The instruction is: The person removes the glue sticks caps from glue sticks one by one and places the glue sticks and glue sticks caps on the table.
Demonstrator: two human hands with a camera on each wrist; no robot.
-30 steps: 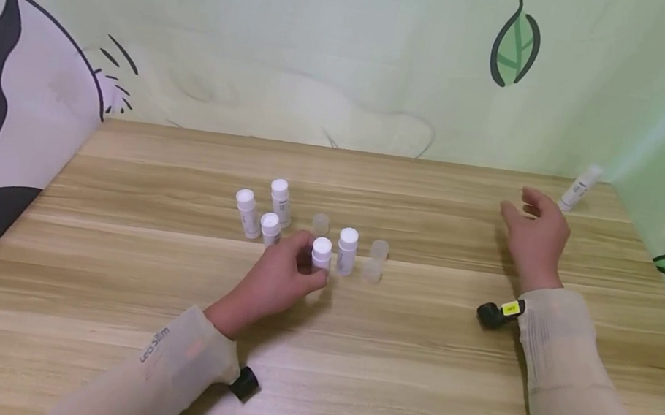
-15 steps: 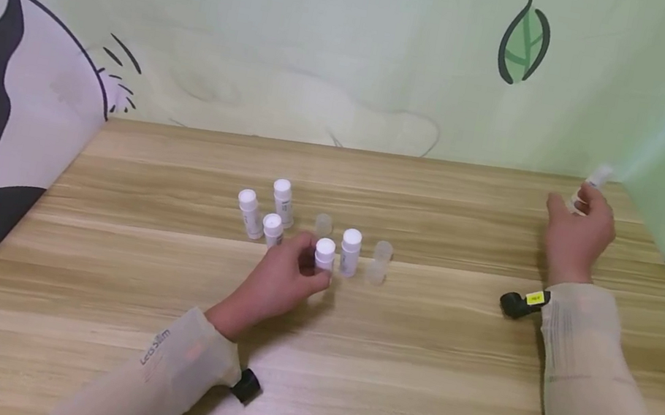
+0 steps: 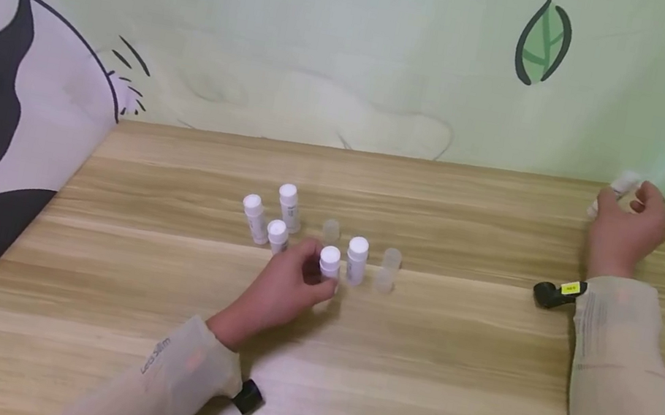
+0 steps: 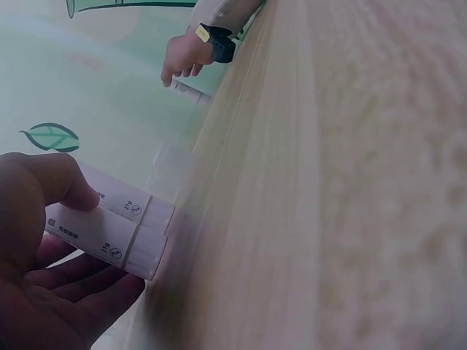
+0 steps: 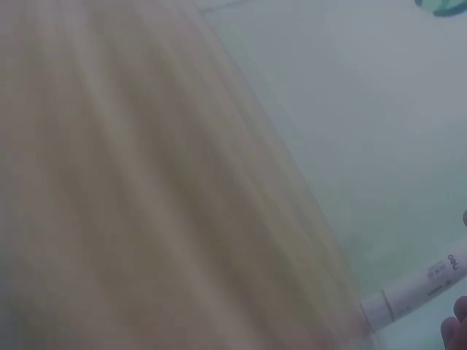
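Observation:
My left hand [image 3: 288, 285] grips a white glue stick [image 3: 330, 259] standing on the table, thumb in front and fingers behind. Right beside it stands a second glue stick [image 3: 356, 260]; both show "21g" labels in the left wrist view. To the left are three more upright ones, a front glue stick [image 3: 277, 233] and two behind. At the far right, my right hand [image 3: 629, 226] is at a leaning glue stick [image 5: 419, 292], thumb overlapping it and fingers on its other side. I cannot tell whether they pinch it; most of that hand is outside the right wrist view.
Clear plastic caps lie among the glue sticks, one cap [image 3: 331, 230] behind the held one and another cap [image 3: 392, 259] to the right. The wood-grain table [image 3: 405, 398] ends at a painted wall [image 3: 308, 40] at the back, and another wall panel stands at the right.
My right hand has moved right, from in front of the leaning glue stick to around it, and the stick tilts further right. My left hand stays on its glue stick. The head view shifts slightly.

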